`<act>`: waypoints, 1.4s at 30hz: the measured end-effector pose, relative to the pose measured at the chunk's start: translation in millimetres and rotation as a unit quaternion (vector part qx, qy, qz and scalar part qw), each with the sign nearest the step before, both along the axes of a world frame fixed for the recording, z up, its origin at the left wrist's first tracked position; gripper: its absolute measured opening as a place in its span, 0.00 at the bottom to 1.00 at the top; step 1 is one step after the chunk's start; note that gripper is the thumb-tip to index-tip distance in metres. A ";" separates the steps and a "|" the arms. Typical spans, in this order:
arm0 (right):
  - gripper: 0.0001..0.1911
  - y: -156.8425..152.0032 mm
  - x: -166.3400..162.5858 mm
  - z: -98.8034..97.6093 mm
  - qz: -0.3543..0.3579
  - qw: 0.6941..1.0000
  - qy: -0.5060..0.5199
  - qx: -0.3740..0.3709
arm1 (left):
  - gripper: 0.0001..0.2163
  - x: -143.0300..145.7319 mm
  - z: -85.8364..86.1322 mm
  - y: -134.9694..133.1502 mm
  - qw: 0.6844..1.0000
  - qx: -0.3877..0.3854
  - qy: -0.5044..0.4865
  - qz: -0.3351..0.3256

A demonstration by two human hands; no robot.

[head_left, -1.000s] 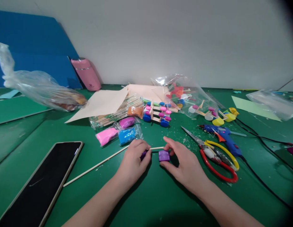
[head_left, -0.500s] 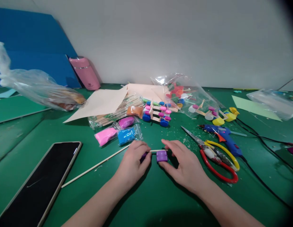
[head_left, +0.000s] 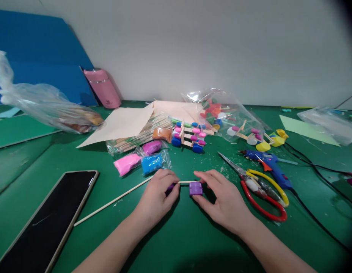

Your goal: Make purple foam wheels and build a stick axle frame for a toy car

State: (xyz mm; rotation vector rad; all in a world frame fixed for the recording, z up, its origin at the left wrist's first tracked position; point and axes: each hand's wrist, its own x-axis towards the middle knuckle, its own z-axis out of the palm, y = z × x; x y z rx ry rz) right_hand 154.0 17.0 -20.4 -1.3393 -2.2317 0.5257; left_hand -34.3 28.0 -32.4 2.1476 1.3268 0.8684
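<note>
"What carries everything in front of you?"

"My green table (head_left: pixel 170 242), with pale crumbs sprinkled near the scissors (head_left: pixel 245 176)."

"And otherwise?"

"To my left, a phone (head_left: pixel 51 220), screen up. Ahead, a pink packet (head_left: pixel 127 163) and a blue packet (head_left: pixel 151 163), close together. To my right, a blue glue gun (head_left: pixel 277 172) just beside those scissors."

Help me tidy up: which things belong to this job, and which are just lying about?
In use: purple piece in right hand; second purple piece in left hand; pale stick between them.

Apparently lying about: phone; pink bottle; knotted bag; pale green sheet.
</note>
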 end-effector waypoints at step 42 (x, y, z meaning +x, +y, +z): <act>0.10 22.5 -2.7 9.7 0.057 0.996 0.027 -0.057 | 0.09 -6.1 2.2 2.4 0.999 -0.015 -0.025 -0.038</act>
